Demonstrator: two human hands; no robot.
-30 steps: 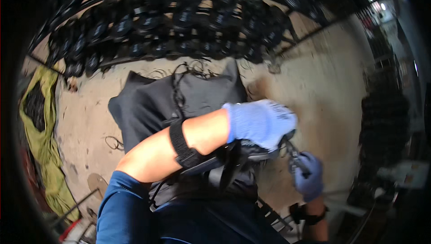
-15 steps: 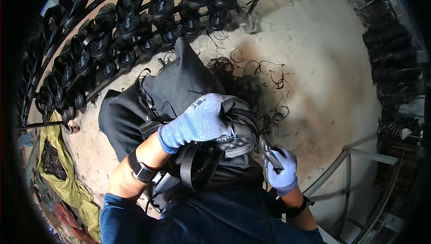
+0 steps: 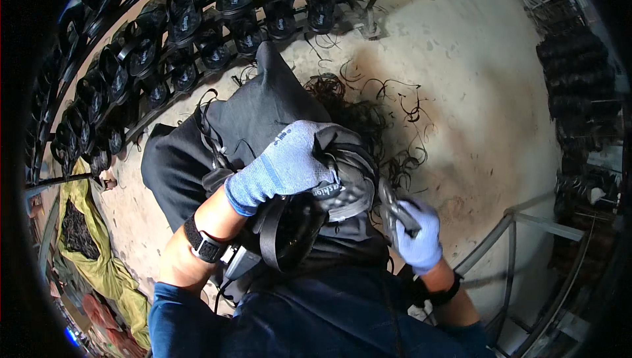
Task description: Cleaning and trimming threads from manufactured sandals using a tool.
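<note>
Left hand (image 3: 289, 160), clenched on black sandal (image 3: 350, 194), has come back over lap (image 3: 260, 111); right hand (image 3: 421, 236) grips dark tool (image 3: 397, 212) just beside, sandal within reach.

Near the frame's middle, I am gripping a black sandal (image 3: 351, 201) that is carrying pale lettering (image 3: 326, 191). My left glove (image 3: 289, 159) is showing dark print (image 3: 283, 135). At upper left, racked sandals (image 3: 185, 10) are bearing smaller pale lettering.
</note>
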